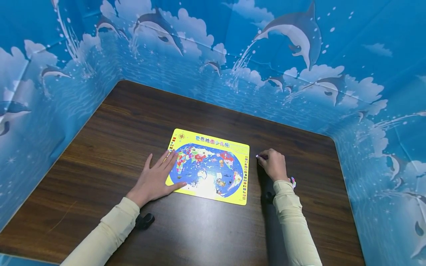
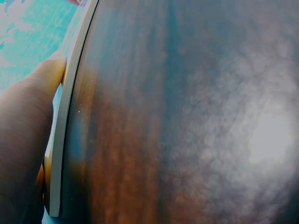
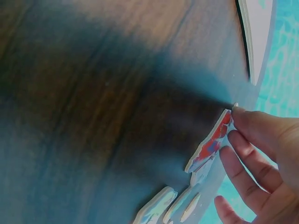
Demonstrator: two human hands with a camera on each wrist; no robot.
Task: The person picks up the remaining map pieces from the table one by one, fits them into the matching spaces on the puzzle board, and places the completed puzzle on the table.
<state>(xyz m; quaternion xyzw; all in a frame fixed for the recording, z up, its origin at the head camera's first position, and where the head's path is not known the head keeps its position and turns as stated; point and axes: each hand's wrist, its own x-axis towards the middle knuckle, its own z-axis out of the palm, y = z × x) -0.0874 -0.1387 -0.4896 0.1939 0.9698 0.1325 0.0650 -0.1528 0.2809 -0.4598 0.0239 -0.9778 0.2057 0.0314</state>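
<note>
Head view: spread left hand overlaps the world-map puzzle at left edge; across a tabletop strip, right hand pinches a piece.

Table was wood-grained, glossy; map board, smooth, glossy; far backdrop, creased cloth; right sleeve, matt cloth.

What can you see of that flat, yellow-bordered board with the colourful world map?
The yellow-bordered rectangular board has rounded corners, Chinese characters, a compass rose, small flags down both sides and a blue oval map, part-hidden by glare. Its pale edge suggests wood or thick card. It lies flat, askew, on a dark brown wood-grain table; the person's spread left hand rests on its left side.
</note>
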